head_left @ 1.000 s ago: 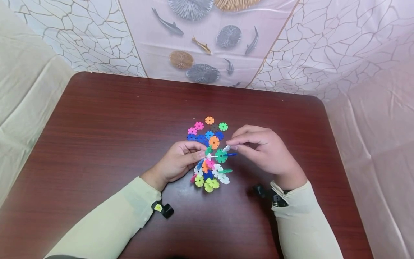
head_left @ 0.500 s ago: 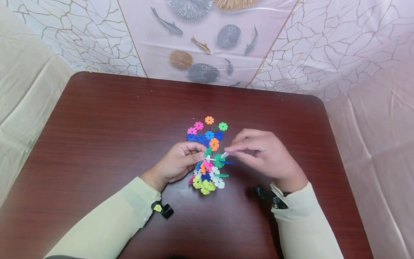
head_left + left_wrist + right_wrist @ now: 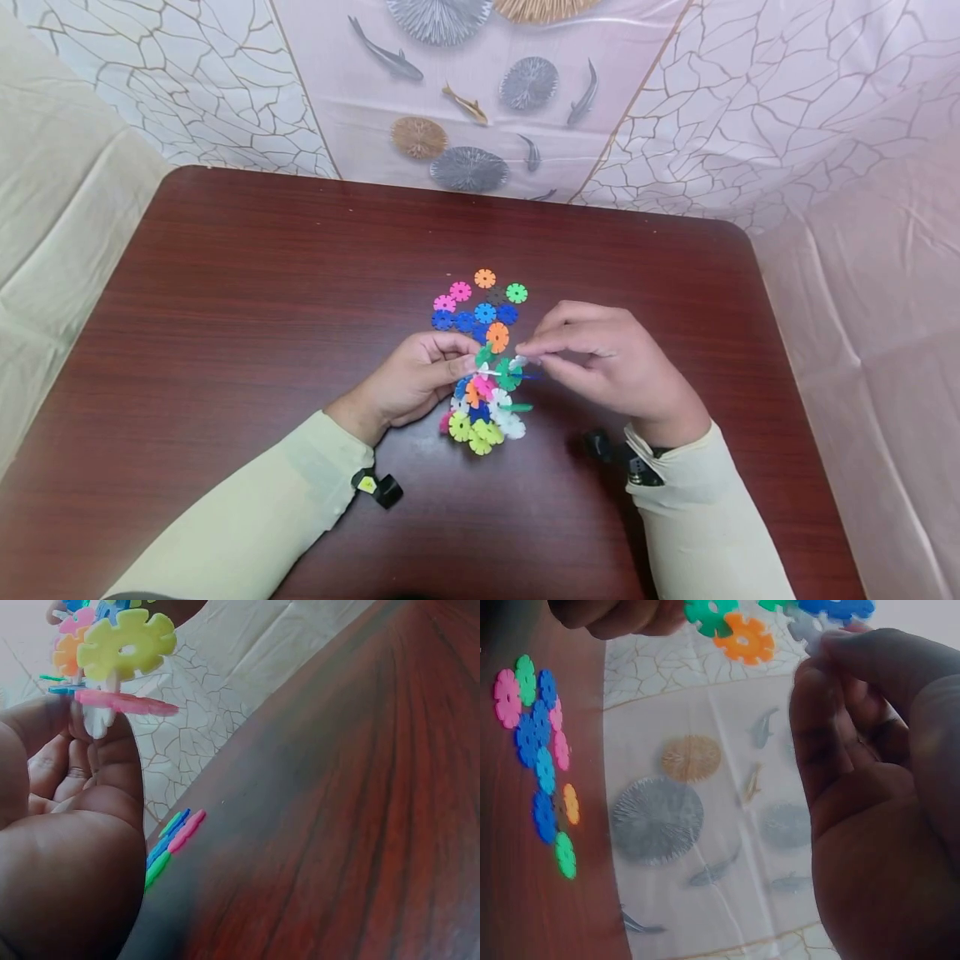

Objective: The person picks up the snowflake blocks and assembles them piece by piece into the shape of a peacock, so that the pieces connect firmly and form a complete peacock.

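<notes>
My left hand (image 3: 420,379) pinches the left side of a cluster of interlocked plastic snowflake discs (image 3: 483,390) in many colours, held up off the table. Yellow discs (image 3: 460,427) sit at its near end and an orange disc (image 3: 497,337) at its far end. On the cluster's right side, my right hand (image 3: 611,358) pinches a small white disc (image 3: 806,630) between thumb and fingertips. That disc meets the edge of a green disc (image 3: 511,375); whether its slot is engaged cannot be told. Beside it, a blue disc (image 3: 840,607) juts out. In the left wrist view, a pink disc (image 3: 127,703) lies close to the left fingertips.
Loose discs lie flat beyond the hands, among them pink (image 3: 461,291), orange (image 3: 485,278), green (image 3: 517,293) and blue (image 3: 443,319) ones. They rest on a dark red-brown wooden table (image 3: 262,275). Patterned cloth (image 3: 480,100) hangs behind the table's far edge.
My right hand has moved slightly left and nearer with the white disc, bringing it against the green disc. The cluster has dipped a little; the left hand has hardly moved.
</notes>
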`<state>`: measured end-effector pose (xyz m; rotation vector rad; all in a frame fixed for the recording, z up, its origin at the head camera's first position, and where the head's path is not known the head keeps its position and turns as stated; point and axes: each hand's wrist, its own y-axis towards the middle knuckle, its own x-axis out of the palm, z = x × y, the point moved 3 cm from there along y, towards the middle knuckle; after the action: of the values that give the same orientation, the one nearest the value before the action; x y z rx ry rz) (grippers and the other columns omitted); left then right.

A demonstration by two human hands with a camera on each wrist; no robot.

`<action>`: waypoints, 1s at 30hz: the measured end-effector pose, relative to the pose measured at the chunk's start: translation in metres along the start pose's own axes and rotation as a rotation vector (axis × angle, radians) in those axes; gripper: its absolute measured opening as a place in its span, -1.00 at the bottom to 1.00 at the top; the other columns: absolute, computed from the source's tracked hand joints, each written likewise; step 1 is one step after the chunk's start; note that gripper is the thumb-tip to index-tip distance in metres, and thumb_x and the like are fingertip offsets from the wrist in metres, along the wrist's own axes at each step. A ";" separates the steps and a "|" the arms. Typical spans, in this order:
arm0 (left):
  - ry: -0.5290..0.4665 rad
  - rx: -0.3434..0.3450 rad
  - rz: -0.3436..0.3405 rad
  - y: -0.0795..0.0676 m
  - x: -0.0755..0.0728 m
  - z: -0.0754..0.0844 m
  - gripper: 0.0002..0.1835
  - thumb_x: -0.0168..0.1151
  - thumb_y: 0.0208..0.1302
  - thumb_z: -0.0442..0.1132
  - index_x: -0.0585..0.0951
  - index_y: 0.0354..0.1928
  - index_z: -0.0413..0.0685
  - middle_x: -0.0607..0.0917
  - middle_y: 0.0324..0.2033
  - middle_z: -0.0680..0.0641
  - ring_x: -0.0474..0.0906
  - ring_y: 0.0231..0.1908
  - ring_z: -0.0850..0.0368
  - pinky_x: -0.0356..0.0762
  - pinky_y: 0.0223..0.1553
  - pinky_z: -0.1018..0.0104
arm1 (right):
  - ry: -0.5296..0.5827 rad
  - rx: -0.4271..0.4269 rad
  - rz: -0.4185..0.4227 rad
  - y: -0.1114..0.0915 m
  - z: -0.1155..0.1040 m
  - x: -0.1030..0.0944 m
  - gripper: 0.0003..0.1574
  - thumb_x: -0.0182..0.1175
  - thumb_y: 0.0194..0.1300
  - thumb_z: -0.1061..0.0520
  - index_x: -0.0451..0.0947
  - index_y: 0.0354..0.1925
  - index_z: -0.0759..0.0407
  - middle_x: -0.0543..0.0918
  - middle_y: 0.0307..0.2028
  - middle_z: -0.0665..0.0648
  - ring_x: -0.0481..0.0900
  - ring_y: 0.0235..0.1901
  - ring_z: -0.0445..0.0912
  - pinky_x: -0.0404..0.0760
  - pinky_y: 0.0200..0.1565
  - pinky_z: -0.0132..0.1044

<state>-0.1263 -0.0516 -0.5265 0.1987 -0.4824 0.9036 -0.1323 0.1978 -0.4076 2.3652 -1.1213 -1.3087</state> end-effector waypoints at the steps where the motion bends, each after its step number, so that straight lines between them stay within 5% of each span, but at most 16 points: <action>1: -0.002 0.008 -0.004 0.000 0.000 0.000 -0.86 0.30 0.67 -0.34 0.81 0.05 -0.04 0.87 -0.11 0.01 0.82 -0.10 0.22 0.85 0.05 0.34 | 0.003 -0.002 -0.004 0.001 0.000 0.001 -0.63 0.39 0.62 -0.10 0.90 0.06 0.12 0.85 -0.14 0.00 0.70 -0.22 -0.22 0.70 -0.21 -0.43; 6: -0.011 0.030 -0.013 -0.001 -0.001 0.002 -0.89 0.36 0.64 -0.29 0.81 0.05 -0.05 0.87 -0.11 0.02 0.81 -0.11 0.23 0.85 0.04 0.35 | 0.015 0.015 -0.009 0.003 -0.002 0.001 -0.69 0.45 0.57 -0.02 0.90 0.07 0.14 0.85 -0.11 0.00 0.72 -0.20 -0.21 0.71 -0.18 -0.45; 11: -0.001 0.037 0.018 -0.002 -0.002 0.003 -0.90 0.37 0.63 -0.31 0.81 0.02 -0.01 0.84 -0.13 0.03 0.77 -0.12 0.23 0.83 0.03 0.39 | 0.034 0.126 0.029 0.000 0.007 0.000 -0.66 0.55 0.42 0.29 0.88 0.13 0.14 0.89 -0.02 0.04 0.79 -0.08 -0.20 0.77 -0.05 -0.44; 15: -0.011 0.066 0.101 0.000 -0.004 0.004 -0.78 0.22 0.67 -0.43 0.79 0.00 -0.01 0.82 -0.16 0.05 0.74 -0.12 0.23 0.81 0.03 0.40 | 0.110 0.327 0.142 -0.005 0.026 0.000 -0.57 0.44 0.42 0.45 0.84 0.19 0.22 0.89 0.01 0.18 0.85 -0.06 -0.12 0.84 0.06 -0.35; 19: -0.034 0.103 0.211 0.003 -0.008 0.005 -0.71 0.13 0.68 -0.49 0.78 -0.01 -0.01 0.82 -0.18 0.07 0.72 -0.11 0.25 0.79 0.06 0.42 | -0.005 0.614 0.214 -0.005 0.055 0.002 -0.73 0.36 0.61 0.25 0.82 0.18 0.15 0.89 -0.06 0.18 0.84 -0.16 -0.07 0.84 0.01 -0.31; 24: -0.028 0.112 0.302 0.004 -0.013 0.005 -0.76 0.17 0.69 -0.46 0.78 0.03 -0.06 0.85 -0.14 0.06 0.74 -0.07 0.25 0.78 0.11 0.42 | -0.307 0.821 0.028 0.009 0.094 0.012 -0.65 0.37 0.61 0.05 0.78 0.26 0.06 0.86 0.02 0.13 0.74 -0.06 0.04 0.74 0.08 -0.01; 30: -0.009 0.104 0.329 0.006 -0.011 0.005 -0.81 0.25 0.66 -0.44 0.76 0.14 -0.21 0.87 -0.09 0.04 0.78 -0.05 0.24 0.81 0.12 0.39 | -0.386 0.879 -0.228 0.023 0.116 0.028 -0.43 0.42 0.55 0.02 0.69 0.40 0.20 0.75 0.03 0.23 0.67 0.04 0.13 0.72 0.23 0.11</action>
<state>-0.1380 -0.0577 -0.5277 0.2221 -0.4843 1.2513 -0.2276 0.1814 -0.4809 2.9720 -1.8984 -1.6340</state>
